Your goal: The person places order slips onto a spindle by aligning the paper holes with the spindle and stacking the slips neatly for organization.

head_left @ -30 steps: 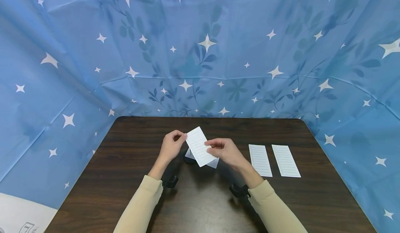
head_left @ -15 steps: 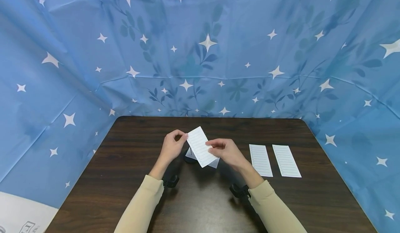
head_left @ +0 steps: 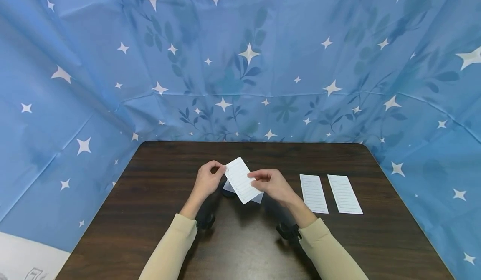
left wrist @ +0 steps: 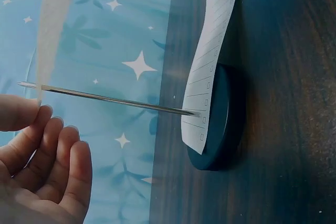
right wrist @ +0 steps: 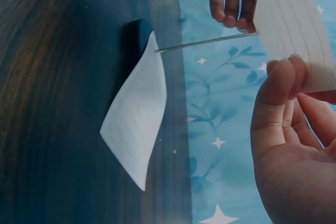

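Observation:
Both hands pinch one lined paper slip [head_left: 239, 180] above a bill spike. My left hand [head_left: 208, 180] has its upper left corner between thumb and forefinger, and my right hand [head_left: 273, 185] grips its right edge. In the left wrist view the thin metal spike [left wrist: 115, 100] rises from a round black base [left wrist: 227, 129], and its tip pokes through the held slip [left wrist: 54, 24] close to the left fingertips. Another lined slip [left wrist: 206, 61] is speared low on the spike, lying against the base; its free end bends away in the right wrist view.
Two more lined slips, a nearer one [head_left: 314, 193] and one farther right [head_left: 344, 194], lie side by side on the dark wooden table [head_left: 150, 213]. A blue curtain with white stars [head_left: 240, 63] hangs behind the table's far edge.
Both hands have lowered the held slip slightly. A small dark mark of the spike's tip now shows near its upper left corner. The two slips at right have stayed put.

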Demonstrator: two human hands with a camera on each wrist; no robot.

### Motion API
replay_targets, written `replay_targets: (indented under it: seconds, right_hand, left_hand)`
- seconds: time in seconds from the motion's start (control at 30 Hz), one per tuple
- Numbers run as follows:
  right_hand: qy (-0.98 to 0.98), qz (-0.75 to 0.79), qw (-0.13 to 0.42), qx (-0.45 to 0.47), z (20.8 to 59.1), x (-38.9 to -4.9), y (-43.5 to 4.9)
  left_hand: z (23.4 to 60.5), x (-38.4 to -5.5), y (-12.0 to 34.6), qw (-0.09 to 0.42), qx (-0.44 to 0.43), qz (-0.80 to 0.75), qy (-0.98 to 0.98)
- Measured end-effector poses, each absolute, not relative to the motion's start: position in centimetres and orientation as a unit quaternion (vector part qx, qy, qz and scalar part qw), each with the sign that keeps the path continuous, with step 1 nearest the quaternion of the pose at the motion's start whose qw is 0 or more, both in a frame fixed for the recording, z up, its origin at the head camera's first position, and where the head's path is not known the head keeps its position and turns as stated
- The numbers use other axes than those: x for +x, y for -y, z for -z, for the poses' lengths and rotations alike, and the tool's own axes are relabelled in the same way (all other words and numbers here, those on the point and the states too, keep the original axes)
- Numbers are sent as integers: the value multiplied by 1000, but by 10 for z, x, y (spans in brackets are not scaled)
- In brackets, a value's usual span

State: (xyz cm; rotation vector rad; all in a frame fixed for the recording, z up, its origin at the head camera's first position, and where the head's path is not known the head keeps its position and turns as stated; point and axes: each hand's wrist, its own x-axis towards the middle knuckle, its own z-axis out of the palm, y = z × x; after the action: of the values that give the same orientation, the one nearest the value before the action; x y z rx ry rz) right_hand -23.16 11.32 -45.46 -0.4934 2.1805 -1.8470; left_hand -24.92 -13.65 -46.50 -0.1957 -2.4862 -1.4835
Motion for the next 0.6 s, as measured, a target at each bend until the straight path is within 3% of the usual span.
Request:
replay_targets:
  seconds: [0.6]
  right_hand:
    - [-802, 565, 96, -169, 468, -232, -107]
  left_hand:
    - [480, -246, 139, 79, -76, 484, 868]
